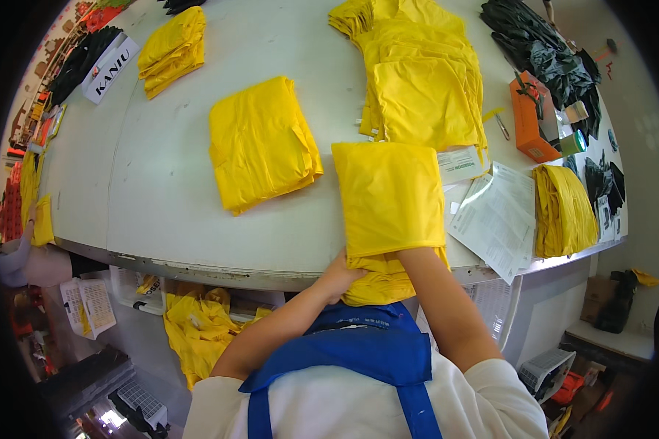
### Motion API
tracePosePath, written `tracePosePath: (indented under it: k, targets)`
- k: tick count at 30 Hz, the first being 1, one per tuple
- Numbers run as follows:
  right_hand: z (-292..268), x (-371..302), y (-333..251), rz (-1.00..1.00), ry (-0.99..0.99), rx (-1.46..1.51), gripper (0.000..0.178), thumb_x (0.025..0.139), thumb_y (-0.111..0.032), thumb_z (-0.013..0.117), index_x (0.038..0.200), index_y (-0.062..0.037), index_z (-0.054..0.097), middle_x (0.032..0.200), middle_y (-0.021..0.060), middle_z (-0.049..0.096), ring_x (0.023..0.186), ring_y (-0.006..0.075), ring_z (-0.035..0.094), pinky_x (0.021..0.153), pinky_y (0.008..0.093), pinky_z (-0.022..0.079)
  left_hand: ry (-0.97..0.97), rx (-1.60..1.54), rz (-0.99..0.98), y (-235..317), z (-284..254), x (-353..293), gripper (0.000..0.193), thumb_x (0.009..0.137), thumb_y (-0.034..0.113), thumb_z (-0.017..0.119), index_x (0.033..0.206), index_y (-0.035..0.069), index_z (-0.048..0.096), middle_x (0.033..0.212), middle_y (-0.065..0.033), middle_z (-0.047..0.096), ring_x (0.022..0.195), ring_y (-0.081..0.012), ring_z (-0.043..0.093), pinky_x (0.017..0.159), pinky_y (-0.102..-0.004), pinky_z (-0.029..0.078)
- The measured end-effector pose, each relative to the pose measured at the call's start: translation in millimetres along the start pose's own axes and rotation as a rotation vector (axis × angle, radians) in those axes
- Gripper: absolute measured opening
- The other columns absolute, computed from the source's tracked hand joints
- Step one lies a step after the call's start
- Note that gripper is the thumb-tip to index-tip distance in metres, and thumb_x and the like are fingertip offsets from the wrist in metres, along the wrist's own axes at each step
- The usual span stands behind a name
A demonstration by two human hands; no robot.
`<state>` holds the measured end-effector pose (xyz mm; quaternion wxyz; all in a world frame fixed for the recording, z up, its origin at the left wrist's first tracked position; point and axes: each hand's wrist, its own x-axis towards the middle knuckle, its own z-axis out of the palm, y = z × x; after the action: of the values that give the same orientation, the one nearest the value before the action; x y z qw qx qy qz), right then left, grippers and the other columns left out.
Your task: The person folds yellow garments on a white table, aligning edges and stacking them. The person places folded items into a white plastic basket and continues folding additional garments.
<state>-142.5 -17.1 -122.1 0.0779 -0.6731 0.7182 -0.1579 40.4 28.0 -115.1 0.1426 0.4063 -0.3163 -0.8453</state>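
A folded yellow garment of smooth cloth lies in front of me, its lower part hanging over the table's near edge. My left hand grips the bunched cloth at its lower left, thumb along the fabric; the other fingers are mostly hidden. Under the garment's upper fold goes my right hand, so only its wrist end shows and its fingers are covered. Left of the garment rests a thick folded yellow bundle. Just beyond it, a layered pile of yellow garments spreads toward the far edge.
Printed sheets and a yellow stack lie at right, near an orange box and dark plastic bags. Another yellow bundle sits far left by a white box. Yellow cloth hangs below the table. A co-worker is at far left.
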Motion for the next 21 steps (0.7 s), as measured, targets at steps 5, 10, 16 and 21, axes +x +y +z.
tracePosePath:
  k: [5, 10, 16, 21]
  targets:
    - [-12.7, -32.6, 8.7, 0.029, -0.016, -0.006, 0.057, 0.084, -0.035, 0.064, 0.136, -0.0173, 0.049, 0.135, 0.0109, 0.051, 0.126, 0.0277, 0.045, 0.109, 0.0418, 0.031, 0.082, 0.121, -0.018, -7.4, -16.1, -14.5, 0.064, 0.08, -0.01, 0.056, 0.139, 0.002, 0.034, 0.135, -0.0133, 0.049, 0.125, -0.023, 0.047, 0.106, -0.0332, 0.035]
    - [-11.9, -41.1, 4.8, 0.09, -0.039, -0.045, 0.057, 0.084, -0.034, 0.065, 0.135, -0.0172, 0.049, 0.134, 0.011, 0.052, 0.125, 0.0277, 0.046, 0.108, 0.0418, 0.032, 0.003, 0.129, -0.04, 6.7, -19.8, -20.3, 0.077, 0.078, -0.002, 0.066, 0.144, 0.003, 0.025, 0.138, -0.013, 0.045, 0.128, -0.0228, 0.043, 0.107, -0.0336, 0.033]
    - [-46.0, -119.2, 33.3, 0.452, -0.153, 0.924, 0.042, 0.077, -0.021, 0.075, 0.115, -0.009, 0.063, 0.082, 0.0072, 0.067, 0.088, 0.0209, 0.063, 0.076, 0.0346, 0.05, -0.042, 0.209, 0.063, -12.3, -46.7, -25.6, 0.085, 0.075, -0.002, 0.069, 0.145, 0.003, 0.023, 0.14, -0.0114, 0.042, 0.129, -0.022, 0.041, 0.108, -0.0325, 0.032]
    - [-45.6, -61.6, 76.8, 0.921, -0.116, 0.725, 0.05, 0.082, -0.022, 0.072, 0.118, 0.0068, 0.052, 0.095, 0.0137, 0.064, 0.08, 0.0217, 0.063, 0.069, 0.0316, 0.05, -0.023, 0.39, 0.096, 2.3, -61.0, -14.8, 0.082, 0.074, -0.005, 0.069, 0.144, 0.005, 0.029, 0.137, -0.0079, 0.049, 0.127, -0.0207, 0.044, 0.108, -0.0329, 0.032]
